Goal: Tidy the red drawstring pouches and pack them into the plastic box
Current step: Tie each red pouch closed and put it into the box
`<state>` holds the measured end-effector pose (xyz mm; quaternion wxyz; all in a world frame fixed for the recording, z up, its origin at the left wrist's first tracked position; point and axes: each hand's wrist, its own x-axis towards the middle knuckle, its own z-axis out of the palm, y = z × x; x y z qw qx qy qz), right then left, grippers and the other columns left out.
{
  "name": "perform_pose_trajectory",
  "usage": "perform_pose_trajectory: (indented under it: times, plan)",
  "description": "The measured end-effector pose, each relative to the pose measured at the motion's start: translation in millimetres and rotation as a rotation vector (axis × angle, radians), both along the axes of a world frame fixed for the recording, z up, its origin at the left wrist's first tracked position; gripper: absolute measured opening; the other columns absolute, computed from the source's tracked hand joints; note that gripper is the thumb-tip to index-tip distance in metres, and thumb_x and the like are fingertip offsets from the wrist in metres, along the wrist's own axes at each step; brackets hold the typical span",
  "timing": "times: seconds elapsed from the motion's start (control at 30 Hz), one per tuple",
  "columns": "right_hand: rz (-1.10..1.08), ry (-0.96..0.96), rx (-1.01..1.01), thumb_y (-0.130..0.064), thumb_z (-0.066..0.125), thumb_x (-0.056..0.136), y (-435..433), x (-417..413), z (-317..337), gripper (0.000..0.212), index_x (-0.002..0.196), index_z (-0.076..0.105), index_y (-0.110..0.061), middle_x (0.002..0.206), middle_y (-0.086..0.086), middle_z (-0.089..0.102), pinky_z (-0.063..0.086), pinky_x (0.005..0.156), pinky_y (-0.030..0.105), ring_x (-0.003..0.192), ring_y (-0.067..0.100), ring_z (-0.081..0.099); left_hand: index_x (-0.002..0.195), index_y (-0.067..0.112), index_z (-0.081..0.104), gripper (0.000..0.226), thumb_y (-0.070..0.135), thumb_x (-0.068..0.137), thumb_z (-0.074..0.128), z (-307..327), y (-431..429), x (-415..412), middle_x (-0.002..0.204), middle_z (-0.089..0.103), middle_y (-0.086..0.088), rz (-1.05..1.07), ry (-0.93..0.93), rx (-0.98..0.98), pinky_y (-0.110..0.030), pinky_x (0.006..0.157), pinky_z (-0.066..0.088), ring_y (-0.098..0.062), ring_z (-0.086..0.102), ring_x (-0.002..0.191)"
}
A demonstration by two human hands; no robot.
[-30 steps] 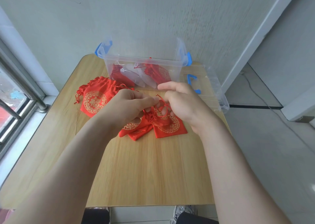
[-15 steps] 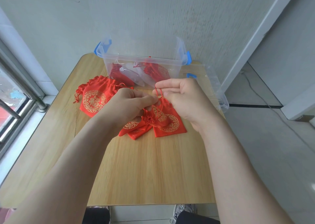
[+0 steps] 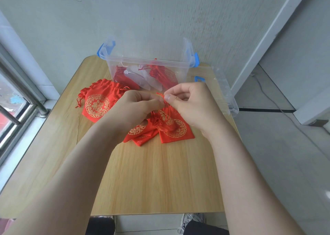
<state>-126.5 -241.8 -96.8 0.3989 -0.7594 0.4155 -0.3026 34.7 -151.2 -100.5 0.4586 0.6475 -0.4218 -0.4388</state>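
Nearby: pouch (image 3: 97, 102) left | box (image 3: 148, 61) behind | lid (image 3: 225, 93) right | fingers (image 3: 167, 97) pinch drawstring (image 3: 160, 95)

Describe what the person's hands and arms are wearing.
Nothing shows on either. The left hand and right hand are bare: no gloves, rings, watch or bracelet. The left forearm and right forearm are uncovered to the picture's edge, no sleeve in view.

1. One head-worn wide-angle view looks forward and down from over the near edge of the surface (image 3: 160, 181).
2. It is close in: the left hand (image 3: 137, 108) and right hand (image 3: 192, 106) sit mid-frame, and the wall (image 3: 160, 11) fills the top.
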Motion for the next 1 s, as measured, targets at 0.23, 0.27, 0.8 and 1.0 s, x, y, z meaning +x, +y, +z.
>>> perform_pose_trajectory:
  times: [0.23, 0.27, 0.8, 1.0]
  plan:
    - [0.165, 0.271, -0.341, -0.014, 0.068, 0.095, 10.2, 3.6, 7.1, 0.020, 0.097, 0.085, -0.025, 0.078, -0.012, 0.076, 0.050, 0.070, 0.014, 0.070, 0.001, 0.066, 0.070, 0.010, 0.070, 0.033, 0.015, 0.101, 0.065, 8.0, -0.2, -3.8, 0.048, 0.050, 0.011, 0.077, 0.002, 0.062, -0.028, 0.055, 0.038, -0.008, 0.038, 0.045]
    - [0.190, 0.289, -0.352, -0.016, 0.068, 0.092, 12.2, 3.8, 8.1, 0.021, 0.097, 0.085, -0.026, 0.072, -0.011, 0.073, 0.046, 0.064, 0.012, 0.065, 0.002, 0.063, 0.072, 0.008, 0.069, 0.031, 0.016, 0.101, 0.065, 8.2, -0.5, -3.7, 0.046, 0.049, 0.011, 0.087, 0.002, 0.073, -0.028, 0.055, 0.038, -0.008, 0.038, 0.043]
    - [0.132, 0.296, -0.198, -0.025, 0.076, 0.096, 9.5, -0.2, 16.3, 0.015, 0.084, 0.085, -0.024, 0.068, -0.008, 0.073, 0.045, 0.056, 0.013, 0.067, 0.006, 0.066, 0.083, 0.004, 0.062, 0.025, 0.003, 0.079, 0.086, 2.4, 4.5, -0.8, 0.087, 0.077, -0.013, 0.170, -0.233, -0.141, -0.050, 0.081, 0.062, -0.035, 0.072, 0.076]
    - [0.103, 0.064, 0.181, -0.029, 0.077, 0.097, 6.7, -4.0, 17.6, 0.014, 0.087, 0.086, -0.024, 0.081, -0.010, 0.079, 0.058, 0.081, 0.030, 0.081, 0.003, 0.072, 0.086, 0.010, 0.080, 0.011, 0.004, 0.082, 0.088, 5.4, 8.3, -1.9, 0.088, 0.082, 0.001, 0.196, -0.204, -0.239, -0.031, 0.082, 0.065, -0.021, 0.079, 0.083]
